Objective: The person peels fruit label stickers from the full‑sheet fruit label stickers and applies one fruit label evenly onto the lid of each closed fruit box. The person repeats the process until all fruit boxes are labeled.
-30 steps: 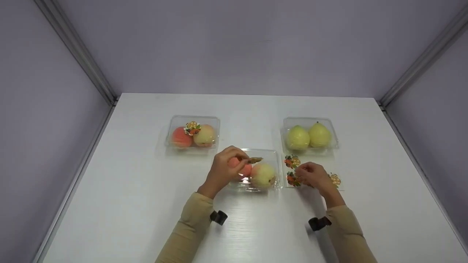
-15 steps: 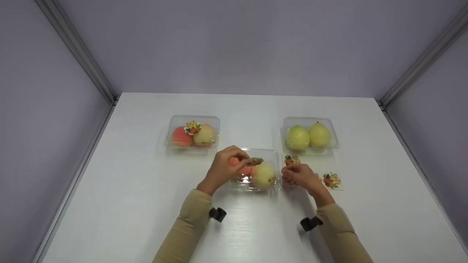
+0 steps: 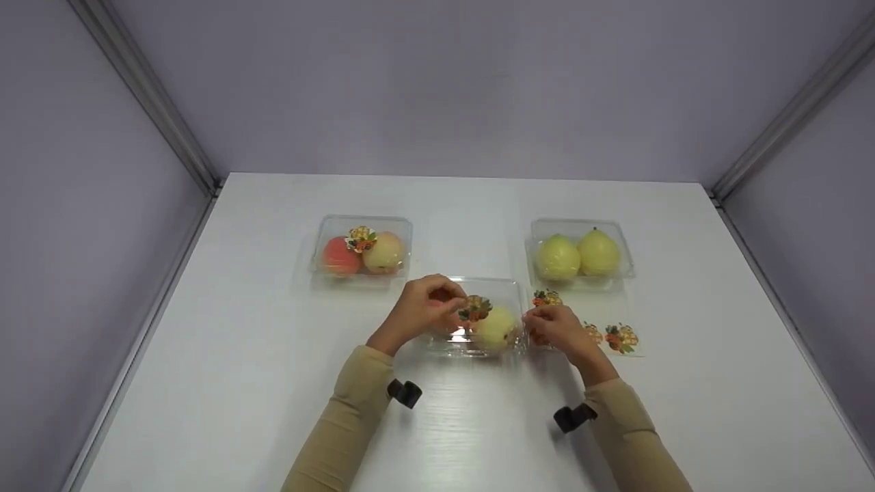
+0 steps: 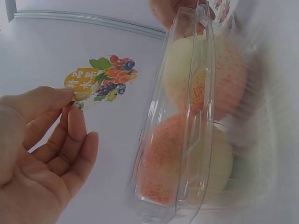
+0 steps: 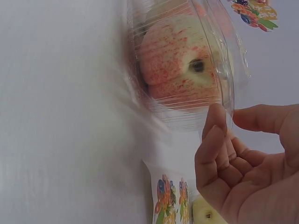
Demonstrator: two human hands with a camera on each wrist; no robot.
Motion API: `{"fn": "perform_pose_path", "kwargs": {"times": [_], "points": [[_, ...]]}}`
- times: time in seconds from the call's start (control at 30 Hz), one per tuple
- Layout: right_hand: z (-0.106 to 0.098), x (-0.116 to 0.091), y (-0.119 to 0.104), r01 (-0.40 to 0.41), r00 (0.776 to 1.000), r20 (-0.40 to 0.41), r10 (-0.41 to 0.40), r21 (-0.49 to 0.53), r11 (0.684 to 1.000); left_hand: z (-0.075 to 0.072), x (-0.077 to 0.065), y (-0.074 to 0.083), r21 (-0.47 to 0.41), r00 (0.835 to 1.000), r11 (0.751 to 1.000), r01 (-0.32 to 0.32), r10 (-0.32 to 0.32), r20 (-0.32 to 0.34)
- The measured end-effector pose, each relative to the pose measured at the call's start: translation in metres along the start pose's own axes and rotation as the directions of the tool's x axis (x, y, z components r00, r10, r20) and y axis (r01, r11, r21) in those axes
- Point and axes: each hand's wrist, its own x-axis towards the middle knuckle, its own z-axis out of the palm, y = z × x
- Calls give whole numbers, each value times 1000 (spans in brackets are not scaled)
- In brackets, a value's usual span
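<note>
My left hand (image 3: 424, 311) pinches a fruit-print sticker (image 4: 105, 81) by its edge between thumb and fingertips. The sticker hangs above the lid of a clear plastic fruit box (image 3: 504, 290), apart from it in the left wrist view. Inside that box lie two peaches (image 5: 170, 58), red and pale yellow. My right hand (image 3: 557, 329) is at the box's right edge, its thumb and index finger pinching the rim. Under and beside the right hand lies a sheet of stickers (image 3: 621, 339), partly hidden by it.
Back left stands another clear box (image 3: 328, 229) with two peaches and a fruit sticker on its lid. A third clear box (image 3: 625, 249) at the back right contains two yellow-green pears (image 3: 599, 251). Grey-lavender walls enclose the white table (image 3: 205, 383) at the back and sides.
My right hand has moved left from the sticker sheet to the box's right edge. In my left hand the sticker has turned its printed face more upward.
</note>
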Motion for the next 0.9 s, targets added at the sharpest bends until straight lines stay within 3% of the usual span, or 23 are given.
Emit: {"fn": "perform_pose_path", "kwargs": {"times": [0.33,0.63,0.9], "points": [[-2,0,2,9,1000,16,-10,43,999,-3,9,2,-33,990,992,119,-117,75],[-1,0,1,11,1000,22,-12,33,999,-2,14,-5,-3,988,994,111,-110,110],[-1,-1,-1,26,999,27,-27,17,1000,-1,14,-8,-1,983,990,143,-142,115]]}}
